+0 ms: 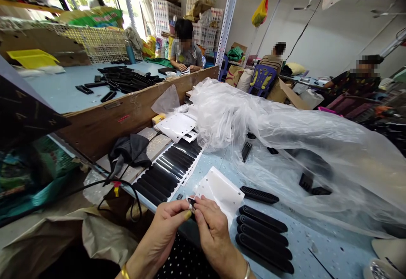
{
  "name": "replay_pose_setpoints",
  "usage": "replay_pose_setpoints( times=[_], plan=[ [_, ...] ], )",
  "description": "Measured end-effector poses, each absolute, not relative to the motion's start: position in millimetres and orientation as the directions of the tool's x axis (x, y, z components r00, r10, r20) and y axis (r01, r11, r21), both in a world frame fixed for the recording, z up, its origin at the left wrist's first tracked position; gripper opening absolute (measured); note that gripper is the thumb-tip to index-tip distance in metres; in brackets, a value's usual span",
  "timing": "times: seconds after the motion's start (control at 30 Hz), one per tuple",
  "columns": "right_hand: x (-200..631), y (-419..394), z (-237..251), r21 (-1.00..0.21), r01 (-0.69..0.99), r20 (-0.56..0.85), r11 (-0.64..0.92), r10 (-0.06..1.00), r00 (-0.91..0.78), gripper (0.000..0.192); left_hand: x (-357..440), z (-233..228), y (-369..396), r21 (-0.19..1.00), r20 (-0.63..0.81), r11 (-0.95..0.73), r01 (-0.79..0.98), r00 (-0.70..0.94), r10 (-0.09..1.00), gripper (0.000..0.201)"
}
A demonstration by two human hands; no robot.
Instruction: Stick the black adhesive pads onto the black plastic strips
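My left hand [168,224] and my right hand [215,230] meet at the near edge of the blue table, both closed in a pinch. Between their fingertips is a small black piece with a white part [191,201]; most of it is hidden by the fingers. Just beyond my right hand lies a white sheet with small dark dots [218,186]. Several long black strips with rounded ends [264,241] lie side by side to its right, below a black strip with a textured face [260,194]. A sheet of glossy black strips [165,171] is left of the white sheet.
Clear plastic sheeting [285,143] covers much of the table's right side, with black parts under it. A dark cloth [130,152] and a black cable [136,194] lie at left. Behind the wooden board [127,116] is a pile of black parts [127,80]. Several people sit farther off.
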State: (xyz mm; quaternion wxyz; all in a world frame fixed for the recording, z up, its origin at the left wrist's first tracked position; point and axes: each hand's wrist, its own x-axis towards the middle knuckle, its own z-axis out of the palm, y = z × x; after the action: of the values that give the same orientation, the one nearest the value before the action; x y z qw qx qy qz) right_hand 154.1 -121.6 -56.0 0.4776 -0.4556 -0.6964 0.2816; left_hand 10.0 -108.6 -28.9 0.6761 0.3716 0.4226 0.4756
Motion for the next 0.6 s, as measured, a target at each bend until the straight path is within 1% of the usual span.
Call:
replay_pose_setpoints(
  times=[0.07, 0.13, 0.2, 0.23, 0.27, 0.33, 0.37, 0.43, 0.47, 0.5, 0.53, 0.57, 0.6],
  plan=[
    [154.7, -118.7, -54.1, -0.906, 0.281, 0.308, 0.317, 0.948, -0.076, 0.029, 11.7, -31.1, -108.1, 0.889, -0.247, 0.299, -0.346, 0.188, 0.951, 0.011],
    [158.1, -112.5, -52.5, -0.974, 0.167, 0.158, 0.154, 0.987, 0.013, 0.031, 13.2, -32.9, -107.6, 0.863, -0.295, 0.343, -0.371, 0.181, 0.938, 0.014],
    [166.2, -102.9, -48.6, -1.000, 0.003, 0.011, 0.011, 0.992, 0.123, 0.035, 13.3, -34.0, -105.6, 0.835, -0.354, 0.389, -0.389, 0.161, 0.921, 0.018],
    [172.5, -97.4, -44.7, -0.994, -0.102, -0.048, -0.030, 0.984, 0.174, 0.035, 12.4, -34.1, -103.2, 0.825, -0.377, 0.403, -0.395, 0.146, 0.915, 0.020],
    [180.5, -92.0, -39.2, -0.976, -0.215, -0.090, -0.042, 0.971, 0.222, 0.034, 10.7, -34.1, -99.4, 0.820, -0.393, 0.410, -0.399, 0.127, 0.911, 0.022],
    [200.7, -83.3, -23.4, -0.915, -0.404, -0.129, 0.008, 0.941, 0.311, 0.031, 4.0, -33.3, -86.9, 0.833, -0.389, 0.377, -0.404, 0.056, 0.919, 0.026],
    [212.5, -80.9, -14.3, -0.892, -0.447, -0.119, 0.062, 0.923, 0.366, 0.030, -1.1, -32.7, -78.2, 0.855, -0.365, 0.331, -0.400, -0.008, 0.931, 0.027],
    [237.5, -81.2, 1.8, -0.892, -0.421, -0.062, 0.162, 0.881, 0.469, 0.027, -14.8, -30.9, -57.4, 0.922, -0.258, 0.180, -0.342, -0.196, 0.946, 0.029],
    [249.9, -84.0, 6.7, -0.904, -0.379, -0.023, 0.197, 0.864, 0.504, 0.024, -23.0, -29.8, -46.5, 0.961, -0.175, 0.099, -0.258, -0.291, 0.941, 0.028],
    [261.7, -88.3, 8.8, -0.921, -0.319, 0.021, 0.222, 0.848, 0.529, 0.022, -31.6, -28.7, -36.3, 0.993, -0.083, 0.043, -0.113, -0.371, 0.925, 0.026],
    [273.0, -93.9, 7.6, -0.940, -0.252, 0.062, 0.231, 0.840, 0.539, 0.021, -40.2, -27.4, -27.4, 0.995, 0.012, 0.029, 0.092, -0.421, 0.907, 0.024],
    [283.5, -100.5, 3.6, -0.959, -0.179, 0.095, 0.221, 0.842, 0.532, 0.019, -48.0, -26.2, -20.3, 0.940, 0.092, 0.060, 0.336, -0.417, 0.904, 0.022],
    [293.3, -107.6, -2.6, -0.975, -0.104, 0.116, 0.195, 0.851, 0.513, 0.018, -54.3, -25.1, -15.8, 0.827, 0.156, 0.099, 0.554, -0.396, 0.905, 0.022]
  ],
)
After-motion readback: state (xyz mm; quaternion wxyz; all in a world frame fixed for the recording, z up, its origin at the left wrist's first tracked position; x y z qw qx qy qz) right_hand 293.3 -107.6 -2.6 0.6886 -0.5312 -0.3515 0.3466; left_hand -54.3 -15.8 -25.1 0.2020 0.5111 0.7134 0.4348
